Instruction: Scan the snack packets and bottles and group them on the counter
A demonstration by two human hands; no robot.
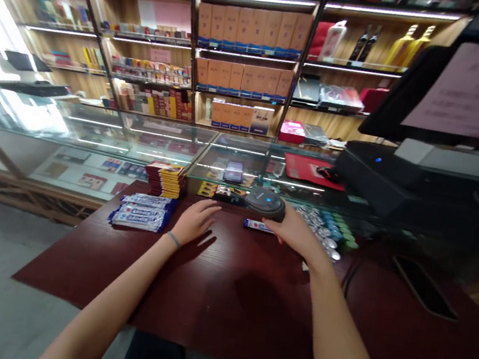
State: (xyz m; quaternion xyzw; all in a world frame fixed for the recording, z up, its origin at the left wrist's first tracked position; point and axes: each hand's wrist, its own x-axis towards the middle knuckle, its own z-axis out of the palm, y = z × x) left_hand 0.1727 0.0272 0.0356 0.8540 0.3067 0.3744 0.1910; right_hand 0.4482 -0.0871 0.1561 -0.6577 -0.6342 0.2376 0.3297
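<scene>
My right hand (295, 231) is wrapped around a dark barcode scanner (265, 203) with a blue light, held above the table. Beneath the scanner lies a slim blue-and-white packet (257, 225), partly hidden by my fingers. My left hand (195, 221) hovers just over the tabletop with its fingers stretched out and holds nothing. To its left is a pile of similar blue-and-white packets (140, 213). Behind them stands a stack of red and yellow packs (165, 180).
The dark red table (203, 295) borders a glass display counter (172, 144). Silver and green small wrapped items (327, 227) cluster beyond my right wrist. A phone (425, 286) lies at the right, below a monitor (417, 92). Lit shelves with boxes (252, 28) line the back.
</scene>
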